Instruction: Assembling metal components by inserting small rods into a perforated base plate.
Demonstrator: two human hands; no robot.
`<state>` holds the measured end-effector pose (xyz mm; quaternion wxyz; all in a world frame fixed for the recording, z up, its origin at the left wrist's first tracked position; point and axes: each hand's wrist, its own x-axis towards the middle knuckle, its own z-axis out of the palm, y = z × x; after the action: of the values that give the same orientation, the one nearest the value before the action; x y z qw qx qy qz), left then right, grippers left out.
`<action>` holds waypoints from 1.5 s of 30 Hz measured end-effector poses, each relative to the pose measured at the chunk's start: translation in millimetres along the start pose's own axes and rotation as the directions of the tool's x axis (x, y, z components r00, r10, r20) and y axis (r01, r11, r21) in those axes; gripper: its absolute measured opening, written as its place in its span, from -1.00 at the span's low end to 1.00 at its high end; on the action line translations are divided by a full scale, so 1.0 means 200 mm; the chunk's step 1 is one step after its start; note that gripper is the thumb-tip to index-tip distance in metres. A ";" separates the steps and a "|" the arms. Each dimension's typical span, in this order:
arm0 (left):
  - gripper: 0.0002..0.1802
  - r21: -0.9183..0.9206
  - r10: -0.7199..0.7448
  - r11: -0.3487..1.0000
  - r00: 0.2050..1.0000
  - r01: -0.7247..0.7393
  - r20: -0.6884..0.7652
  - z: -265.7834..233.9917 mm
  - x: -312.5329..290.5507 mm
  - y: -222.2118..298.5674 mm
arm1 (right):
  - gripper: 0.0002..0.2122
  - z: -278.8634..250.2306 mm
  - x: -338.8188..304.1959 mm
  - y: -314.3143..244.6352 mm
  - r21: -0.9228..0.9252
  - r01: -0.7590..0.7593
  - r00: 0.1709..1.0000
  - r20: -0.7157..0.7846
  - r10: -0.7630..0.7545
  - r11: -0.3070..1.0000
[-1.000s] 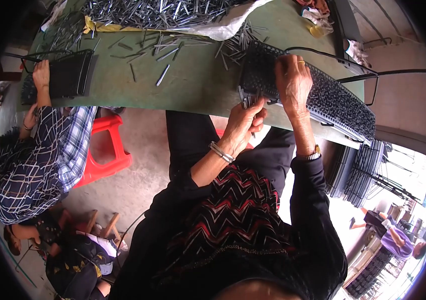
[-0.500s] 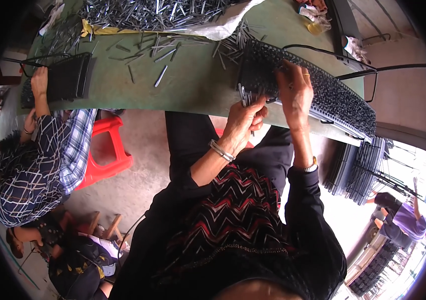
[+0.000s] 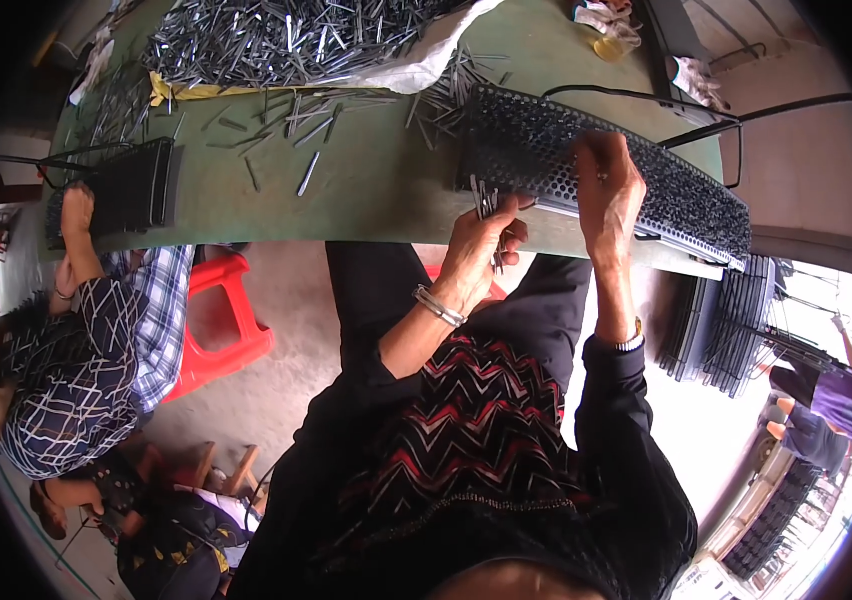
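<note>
My left hand [image 3: 476, 252] is closed around a small bundle of thin metal strips [image 3: 484, 196] whose ends stick up past the thumb, just off the table's near edge. Beside it lies a long black perforated plate [image 3: 526, 150], slanting away to the right, with many small dark pieces standing in its holes over most of its length. Above the plate's middle is my right hand [image 3: 609, 205], fingers bent together and pointing down at the holes. Whatever its fingertips may hold is hidden.
A heap of metal strips [image 3: 296, 40] lies on white sheeting across the green table [image 3: 246, 215], with loose strips around it. Black bent rods [image 3: 696, 130] reach over the plate. At left, a co-worker's hand [image 3: 77, 210] rests by another black plate [image 3: 131, 185]; a red stool [image 3: 221, 340] stands below.
My right hand has moved right along the plate, away from my left hand. My left hand still grips the strips. The whole view has shifted slightly.
</note>
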<state>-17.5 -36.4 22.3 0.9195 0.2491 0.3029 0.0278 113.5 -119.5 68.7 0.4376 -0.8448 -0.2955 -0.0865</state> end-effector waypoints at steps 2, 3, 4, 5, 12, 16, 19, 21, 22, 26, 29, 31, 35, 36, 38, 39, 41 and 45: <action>-0.67 0.020 -0.002 1.000 1.000 0.002 -0.020 0.02 -0.01 0.00 | -0.93 0.02 0.02 0.02 -0.011 0.050 0.997 -0.052 -0.051 0.999; -0.67 0.024 0.002 1.000 1.000 -0.001 -0.019 0.02 0.00 -0.01 | -0.93 0.05 0.02 0.06 -0.047 0.110 0.990 -0.080 -0.114 0.993; -0.66 0.035 -0.015 0.999 1.000 0.014 0.014 0.00 0.00 -0.01 | -0.93 0.07 0.02 0.08 -0.085 0.168 0.979 -0.106 -0.177 0.982; -0.66 0.047 -0.034 0.998 0.998 0.031 0.049 -0.01 0.00 -0.01 | -0.94 0.09 0.02 0.09 -0.094 0.144 0.983 -0.104 -0.153 0.985; -0.64 0.047 -0.002 0.999 0.999 0.001 0.037 0.01 -0.01 -0.03 | -0.93 0.11 0.00 0.08 -0.295 0.252 0.967 0.033 -0.254 0.922; -0.63 0.076 0.021 0.997 1.000 -0.023 0.023 0.04 -0.03 -0.03 | -0.91 0.12 0.00 0.10 -0.391 0.302 0.952 0.075 -0.296 0.869; -0.63 0.127 0.030 0.991 0.999 -0.035 0.045 0.03 -0.04 -0.02 | -0.89 0.07 -0.04 0.00 -0.233 0.124 0.992 0.066 -0.112 0.965; -0.63 0.156 0.003 0.988 0.998 -0.012 0.060 0.01 -0.04 -0.01 | -0.87 0.00 -0.07 0.00 -0.114 0.050 0.973 0.229 -0.022 0.992; -0.63 0.174 0.005 0.985 0.999 -0.014 0.049 0.01 -0.05 -0.01 | -0.85 -0.03 -0.08 0.00 -0.008 -0.044 0.919 0.392 0.044 0.999; -0.63 0.194 -0.015 0.981 0.998 0.004 0.055 0.03 -0.03 -0.01 | -0.84 -0.05 -0.11 0.01 0.179 -0.356 0.807 0.553 0.205 0.917; -0.61 0.133 0.020 0.991 0.998 -0.029 0.065 0.01 0.00 -0.03 | -0.89 -0.07 -0.07 -0.01 0.147 -0.279 0.895 0.399 0.201 0.949; -0.59 0.127 -0.007 0.992 1.000 0.006 0.007 0.00 0.02 -0.02 | -0.92 -0.04 -0.04 0.00 0.059 -0.106 0.987 0.123 0.098 0.993; -0.57 0.171 -0.115 0.979 0.993 0.110 0.017 0.05 0.00 0.04 | -0.93 0.02 0.02 0.05 -0.033 0.032 0.998 -0.052 -0.034 0.999; -0.57 0.174 -0.115 0.980 0.991 0.101 0.071 0.06 0.01 0.04 | -0.93 0.05 0.03 0.07 -0.075 0.093 0.991 -0.094 -0.099 0.993; -0.61 0.092 -0.180 0.981 0.980 0.172 0.089 0.05 0.03 0.03 | -0.93 0.08 0.03 0.11 -0.119 0.152 0.977 -0.132 -0.168 0.981; -0.64 0.094 -0.192 0.979 0.976 0.182 0.106 0.03 0.05 0.02 | -0.93 0.09 0.02 0.13 -0.114 0.135 0.985 -0.096 -0.146 0.984; -0.66 0.096 -0.203 0.977 0.972 0.192 0.122 0.01 0.06 0.01 | -0.93 0.09 0.01 0.14 -0.113 0.095 0.995 -0.021 -0.098 0.989; -0.69 0.088 -0.124 0.990 0.982 0.112 0.140 0.01 0.04 0.02 | -0.92 0.07 0.01 0.09 -0.256 0.154 0.988 0.015 -0.156 0.954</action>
<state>-9.1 -32.6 20.1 0.9285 0.2683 0.2503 -0.0570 124.0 -115.1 48.4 0.3176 -0.8682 -0.3459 -0.1604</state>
